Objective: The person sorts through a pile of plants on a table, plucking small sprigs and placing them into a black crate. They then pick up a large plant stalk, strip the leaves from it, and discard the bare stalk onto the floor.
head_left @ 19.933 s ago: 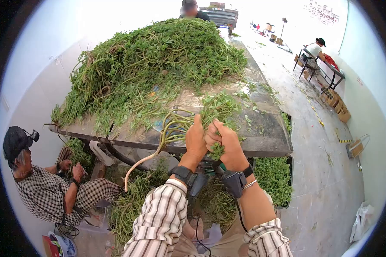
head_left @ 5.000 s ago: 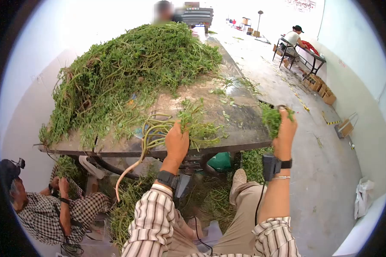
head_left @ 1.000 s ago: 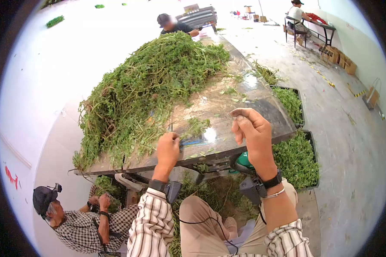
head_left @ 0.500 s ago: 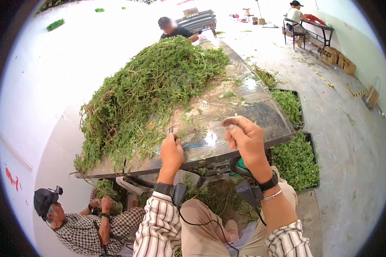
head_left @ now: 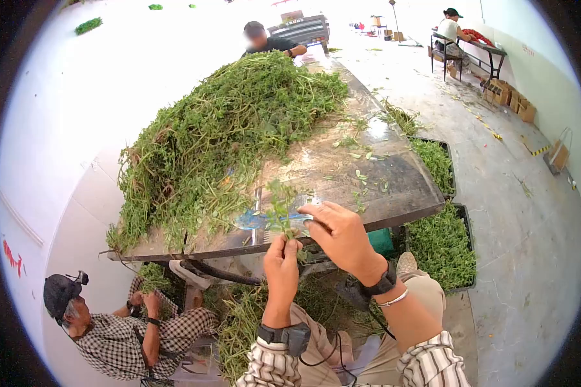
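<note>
Upright in front of me, a leafy green sprig is pinched low on its stem by my left hand, which is closed. Just right of the leaves is my right hand, its index finger and thumb slightly apart and pointing at the sprig. I see nothing held between them. Both hands are over the near edge of the table. A large heap of green stems covers the table's left and far part. A blue strip lies behind the sprig.
Two black crates of greens stand on the floor right of the table. At lower left, a person in a checked shirt holds greens. Another person is beyond the heap. Stems pile near my left knee.
My hands have come closer together, the left moving right and down, the right moving left and down. A sprig now shows clearly in my left hand.
</note>
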Demonstrator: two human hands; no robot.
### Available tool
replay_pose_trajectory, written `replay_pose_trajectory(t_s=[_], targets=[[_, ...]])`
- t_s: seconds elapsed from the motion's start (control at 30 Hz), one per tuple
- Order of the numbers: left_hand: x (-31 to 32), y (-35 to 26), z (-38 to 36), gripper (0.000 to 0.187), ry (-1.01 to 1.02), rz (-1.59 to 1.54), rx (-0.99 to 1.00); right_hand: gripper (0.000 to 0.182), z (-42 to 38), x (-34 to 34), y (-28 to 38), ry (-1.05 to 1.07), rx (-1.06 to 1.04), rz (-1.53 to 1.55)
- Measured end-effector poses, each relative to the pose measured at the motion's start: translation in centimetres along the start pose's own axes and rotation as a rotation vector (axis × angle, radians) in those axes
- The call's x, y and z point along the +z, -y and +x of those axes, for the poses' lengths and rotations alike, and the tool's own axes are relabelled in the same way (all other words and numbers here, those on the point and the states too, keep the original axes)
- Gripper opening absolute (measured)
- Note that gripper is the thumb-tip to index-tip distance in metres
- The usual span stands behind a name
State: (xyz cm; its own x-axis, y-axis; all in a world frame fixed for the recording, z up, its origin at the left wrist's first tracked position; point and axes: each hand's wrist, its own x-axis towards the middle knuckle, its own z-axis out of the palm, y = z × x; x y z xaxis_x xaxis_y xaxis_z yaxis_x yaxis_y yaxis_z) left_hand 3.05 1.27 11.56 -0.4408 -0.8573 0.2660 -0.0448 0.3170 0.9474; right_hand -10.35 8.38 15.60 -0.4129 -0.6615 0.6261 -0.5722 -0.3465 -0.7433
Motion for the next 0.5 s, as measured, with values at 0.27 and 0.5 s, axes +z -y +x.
replay_pose_trajectory(t_s=[0.27, 0.5], targets=[[-0.1, -1.1, -2.8, 0.017, 0.069, 0.020, -0.087, 0.032, -0.7, 0.7, 0.1, 0.041, -0.086, -0.201], [-1.2, -1.4, -3.6, 0.021, 0.052, -0.059, -0.093, 0.018, -0.5, 1.3, -0.7, 0.042, -0.210, -0.298]])
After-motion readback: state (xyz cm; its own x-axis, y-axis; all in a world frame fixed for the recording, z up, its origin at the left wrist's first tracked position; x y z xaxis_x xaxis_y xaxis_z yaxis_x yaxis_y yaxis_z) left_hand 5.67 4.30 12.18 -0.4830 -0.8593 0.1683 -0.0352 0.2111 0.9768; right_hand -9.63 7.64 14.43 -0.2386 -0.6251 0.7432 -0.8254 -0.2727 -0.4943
